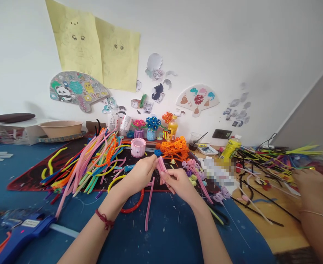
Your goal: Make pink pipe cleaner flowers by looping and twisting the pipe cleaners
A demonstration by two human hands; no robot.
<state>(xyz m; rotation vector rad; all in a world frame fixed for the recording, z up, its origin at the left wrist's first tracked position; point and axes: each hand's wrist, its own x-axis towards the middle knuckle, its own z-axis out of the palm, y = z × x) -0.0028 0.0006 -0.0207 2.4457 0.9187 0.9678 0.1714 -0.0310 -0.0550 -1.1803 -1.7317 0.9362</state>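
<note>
Over the dark mat, my right hand [178, 179] grips the lower part of a short bundle of pink pipe cleaners [161, 165]. My left hand [145, 169] is closed, its fingertips pinching at the upper side of the same bundle. Just behind the fingertips is a small blue pipe cleaner flower [158, 152]. A pink cup-shaped pot [138, 147] stands beyond my left hand. A loose pink pipe cleaner [149, 205] lies on the blue table covering between my forearms. Beyond the bundle sits a heap of orange pipe cleaner pieces [175, 148].
A big pile of coloured pipe cleaners [95, 157] lies at left, with a blue glue gun [26, 234] nearer me. Finished flower pots [151, 135] and an orange bottle [172, 129] line the back. At right, another person's hand [312, 187] is among black pipe cleaners [260, 161].
</note>
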